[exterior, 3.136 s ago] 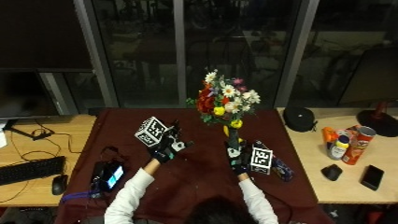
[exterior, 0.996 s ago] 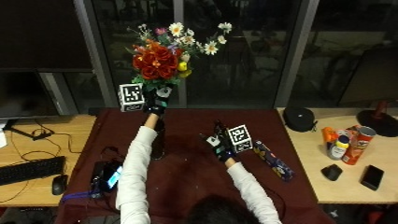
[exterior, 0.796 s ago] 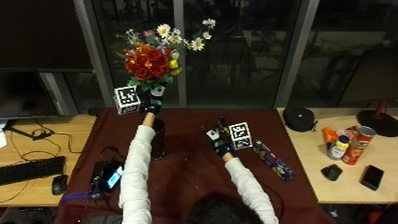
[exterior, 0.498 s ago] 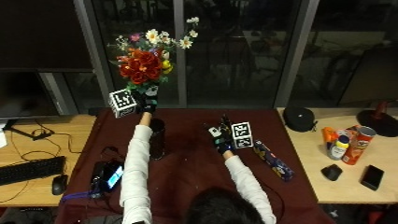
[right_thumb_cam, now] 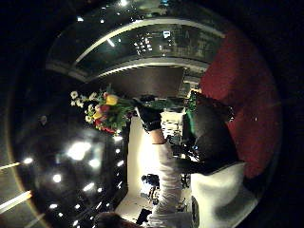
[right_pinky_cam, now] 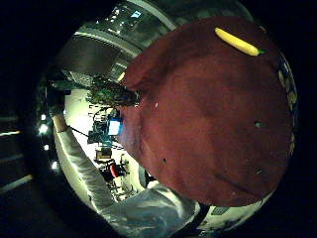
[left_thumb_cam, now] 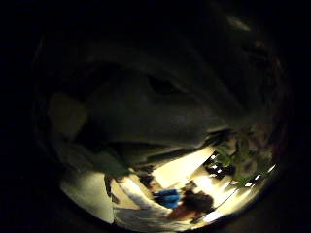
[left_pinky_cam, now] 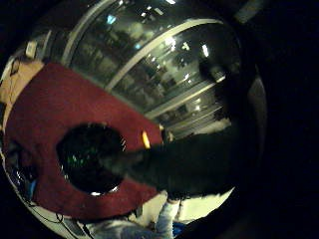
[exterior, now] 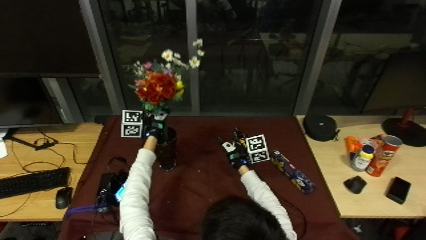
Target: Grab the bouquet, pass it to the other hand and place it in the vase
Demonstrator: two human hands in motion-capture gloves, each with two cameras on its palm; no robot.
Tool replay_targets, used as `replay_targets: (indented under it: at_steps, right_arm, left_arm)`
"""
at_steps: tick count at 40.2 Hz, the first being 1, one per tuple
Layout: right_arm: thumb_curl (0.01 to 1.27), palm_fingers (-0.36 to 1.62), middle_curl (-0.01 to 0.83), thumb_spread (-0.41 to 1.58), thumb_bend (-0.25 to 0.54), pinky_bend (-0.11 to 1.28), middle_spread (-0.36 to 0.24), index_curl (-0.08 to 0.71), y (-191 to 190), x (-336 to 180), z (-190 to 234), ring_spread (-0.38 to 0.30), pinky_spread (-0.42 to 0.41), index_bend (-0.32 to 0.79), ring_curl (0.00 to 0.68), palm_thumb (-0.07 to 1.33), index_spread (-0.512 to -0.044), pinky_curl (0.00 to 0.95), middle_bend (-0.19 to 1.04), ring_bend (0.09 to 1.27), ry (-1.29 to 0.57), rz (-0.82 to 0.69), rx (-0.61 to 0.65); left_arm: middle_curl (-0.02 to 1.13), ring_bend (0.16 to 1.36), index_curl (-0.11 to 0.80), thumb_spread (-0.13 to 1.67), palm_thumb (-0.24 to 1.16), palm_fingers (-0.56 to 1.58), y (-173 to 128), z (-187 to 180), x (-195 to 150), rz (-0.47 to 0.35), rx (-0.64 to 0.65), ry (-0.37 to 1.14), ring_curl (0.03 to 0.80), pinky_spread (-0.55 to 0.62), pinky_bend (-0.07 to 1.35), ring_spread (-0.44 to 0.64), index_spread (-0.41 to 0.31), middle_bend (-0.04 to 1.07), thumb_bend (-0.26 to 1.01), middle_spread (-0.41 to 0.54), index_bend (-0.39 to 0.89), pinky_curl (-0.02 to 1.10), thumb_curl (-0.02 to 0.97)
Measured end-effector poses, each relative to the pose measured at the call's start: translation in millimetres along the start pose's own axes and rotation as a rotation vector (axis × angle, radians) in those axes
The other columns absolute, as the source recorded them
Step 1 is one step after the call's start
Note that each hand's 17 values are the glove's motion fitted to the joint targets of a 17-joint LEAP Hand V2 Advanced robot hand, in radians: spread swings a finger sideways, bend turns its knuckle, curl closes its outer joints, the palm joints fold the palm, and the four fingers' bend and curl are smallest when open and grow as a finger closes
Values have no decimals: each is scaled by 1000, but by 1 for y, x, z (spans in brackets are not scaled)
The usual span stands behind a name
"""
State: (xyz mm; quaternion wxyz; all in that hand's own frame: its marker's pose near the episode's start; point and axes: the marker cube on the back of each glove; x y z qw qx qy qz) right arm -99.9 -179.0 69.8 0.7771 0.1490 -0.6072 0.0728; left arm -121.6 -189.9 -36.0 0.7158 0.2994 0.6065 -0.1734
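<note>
The bouquet (exterior: 160,85), red, yellow and white flowers on green stems, stands upright in my left hand (exterior: 153,126), which grips the stems just above the dark vase (exterior: 165,150) on the maroon cloth. The left little finger side palm view looks down into the vase's round mouth (left_pinky_cam: 89,157), with the stem ends (left_pinky_cam: 164,167) over it; whether they are inside I cannot tell. My right hand (exterior: 238,150) hovers open over the cloth's middle, holding nothing. The right thumb side palm view shows the bouquet (right_thumb_cam: 102,111), my left hand (right_thumb_cam: 149,118) and the vase (right_thumb_cam: 211,130).
A maroon cloth (exterior: 206,185) covers the table. A long dark blue packet (exterior: 293,172) lies right of my right hand; a yellow elongated thing (right_pinky_cam: 237,42) also lies on the cloth. Devices with cables (exterior: 110,187) sit at the cloth's left edge. Cans and bottles (exterior: 373,155) stand far right.
My left hand has come down with the bouquet, from high above the table to just over the vase. The right hand has barely moved.
</note>
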Motion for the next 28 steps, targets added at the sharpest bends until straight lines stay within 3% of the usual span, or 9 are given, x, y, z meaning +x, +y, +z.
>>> replay_targets:
  at_steps: [1, 2, 3, 4, 10, 16, 21, 27, 28]
  right_arm:
    - [489, -83, 258, 1090, -11, 553, 75, 180, 1, 0, 2, 136, 252, 125, 298, 731, -340, 330, 165, 405, -21, -22, -24]
    - [482, -75, 258, 1096, -27, 544, 75, 184, 4, -1, 3, 136, 251, 132, 298, 706, -339, 327, 169, 404, -42, -54, -52]
    - [480, -74, 258, 1099, -27, 542, 75, 185, 6, -2, 4, 136, 250, 131, 298, 701, -336, 327, 168, 404, -58, -82, -75]
    - [479, -71, 257, 1102, -25, 539, 75, 188, 8, -1, 4, 136, 250, 137, 297, 702, -335, 327, 166, 402, -62, -96, -89]
    - [470, -60, 255, 1114, -22, 522, 75, 198, 17, 18, -1, 135, 247, 139, 294, 689, -328, 326, 168, 398, 3, -68, -106]
    - [466, -50, 254, 1120, -18, 510, 80, 209, 30, 23, -11, 135, 247, 146, 293, 693, -322, 326, 167, 399, 30, -26, -138]
    - [466, -34, 258, 1127, -15, 496, 77, 217, 34, 26, -21, 135, 244, 145, 292, 705, -319, 324, 177, 396, 75, 64, -98]
    - [465, -26, 263, 1129, -15, 485, 76, 225, 32, 40, -19, 134, 243, 145, 292, 722, -318, 323, 178, 394, 51, 74, -135]
    - [466, -25, 263, 1130, -14, 484, 76, 228, 33, 40, -19, 134, 243, 148, 292, 726, -318, 323, 177, 394, 44, 79, -141]
  left_arm:
    - [538, 704, 528, 587, 592, 1188, 6, 0, -14, -50, -57, -7, 458, -398, 622, -359, -285, 677, -97, -310, 268, 450, 669]
    - [494, 563, 488, 613, 493, 145, 13, 0, -31, -108, -132, -15, 422, -165, 395, -178, -166, 529, -142, -205, 127, 389, 632]
    - [599, 618, 521, 641, 467, -53, 21, -1, -51, -167, -214, -24, 553, -82, 464, -121, -132, 575, -126, -145, 130, 507, 613]
    - [590, 625, 497, 662, 434, -381, 28, -2, -69, -218, -289, -35, 569, -2, 492, -33, -86, 467, -120, -43, 68, 531, 595]
    - [372, 479, 348, 753, 392, -384, 68, -29, -157, -309, -427, -137, 354, 279, 327, 248, 37, 188, -54, 207, 8, 350, 526]
    - [295, 429, 258, 804, 421, -338, 80, -48, -159, -240, -411, -245, 295, 433, 275, 405, 87, 149, -33, 336, 19, 298, 485]
    - [269, 392, 244, 856, 350, -252, 82, -42, -150, -154, -440, -370, 275, 497, 231, 461, -6, 134, -58, 322, 113, 281, 440]
    - [225, 315, 311, 979, 274, -159, 89, -30, -133, -96, -549, -532, 250, 533, 170, 490, -104, 101, -41, 258, 298, 253, 390]
    - [219, 284, 347, 1022, 258, -100, 89, -29, -133, -91, -543, -551, 237, 534, 136, 488, -117, 97, -37, 232, 400, 240, 379]
